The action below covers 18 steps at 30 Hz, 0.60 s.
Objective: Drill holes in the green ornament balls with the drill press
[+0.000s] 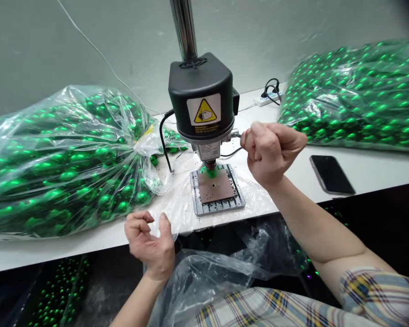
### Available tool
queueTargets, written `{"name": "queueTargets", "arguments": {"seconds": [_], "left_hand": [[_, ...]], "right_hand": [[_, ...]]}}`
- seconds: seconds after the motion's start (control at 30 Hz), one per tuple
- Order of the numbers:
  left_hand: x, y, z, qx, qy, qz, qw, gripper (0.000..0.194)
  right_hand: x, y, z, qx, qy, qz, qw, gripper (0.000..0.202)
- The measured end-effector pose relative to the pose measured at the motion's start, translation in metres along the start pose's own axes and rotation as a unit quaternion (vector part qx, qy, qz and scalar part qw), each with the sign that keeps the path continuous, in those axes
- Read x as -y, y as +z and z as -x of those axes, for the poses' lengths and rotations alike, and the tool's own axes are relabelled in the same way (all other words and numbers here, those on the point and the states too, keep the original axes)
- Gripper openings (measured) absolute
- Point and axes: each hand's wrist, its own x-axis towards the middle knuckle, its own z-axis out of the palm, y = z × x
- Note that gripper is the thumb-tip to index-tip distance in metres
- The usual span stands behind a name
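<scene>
A black bench machine (201,100) with a warning sticker stands at the centre, its chuck over a grey metal base (221,207). A brown square plate (216,185) with a small hole lies on that base, among dark crumbs. Something green and blurred (209,171) is under the chuck. My right hand (271,150) is closed around the lever (236,133) on the machine's right side. Near the table's front edge, left of the base, my left hand (152,245) is raised with fingers curled but thumb apart, holding nothing.
Clear bags of shiny green balls lie at the left (68,168) and the right (357,95). A phone (331,174) rests at the right, and a power strip (268,99) sits behind. Clear plastic (207,272) hangs below the front edge.
</scene>
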Motion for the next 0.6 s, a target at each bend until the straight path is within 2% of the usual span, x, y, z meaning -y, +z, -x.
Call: {"name": "queueTargets", "arguments": {"seconds": [0.07, 0.17, 0.23, 0.3, 0.37, 0.4, 0.43, 0.5, 0.6], "left_hand": [[-0.019, 0.000, -0.003, -0.004, 0.070, 0.020, 0.997, 0.036], [-0.039, 0.017, -0.004, -0.008, 0.115, 0.031, 0.993, 0.027], [-0.053, 0.026, -0.012, -0.031, 0.165, 0.038, 0.985, 0.026], [-0.073, 0.031, -0.035, -0.073, 0.244, 0.038, 0.966, 0.031], [-0.102, 0.034, -0.073, -0.091, 0.322, 0.018, 0.942, 0.038], [-0.121, 0.036, -0.096, -0.076, 0.350, 0.008, 0.934, 0.036], [-0.141, 0.041, -0.120, -0.021, 0.367, -0.019, 0.930, 0.032], [-0.184, 0.058, -0.166, 0.080, 0.450, -0.092, 0.884, 0.028], [-0.231, 0.103, -0.211, 0.276, 0.485, -0.213, 0.802, 0.035]], "right_hand": [[-0.001, -0.001, 0.001, -0.006, 0.011, -0.002, 1.000, 0.055], [-0.005, -0.002, 0.003, -0.014, 0.011, 0.001, 1.000, 0.056], [-0.005, -0.003, 0.004, -0.011, 0.006, -0.003, 1.000, 0.055], [-0.004, -0.004, 0.004, 0.010, 0.012, -0.013, 1.000, 0.052], [0.000, -0.004, 0.004, 0.050, 0.030, -0.019, 0.998, 0.048], [0.002, -0.003, 0.003, 0.058, 0.022, -0.021, 0.998, 0.047], [0.005, -0.002, 0.002, 0.064, 0.013, -0.021, 0.998, 0.046], [0.010, 0.000, -0.002, 0.072, -0.006, -0.017, 0.997, 0.045], [0.017, 0.002, -0.008, 0.083, -0.016, -0.006, 0.996, 0.045]]}}
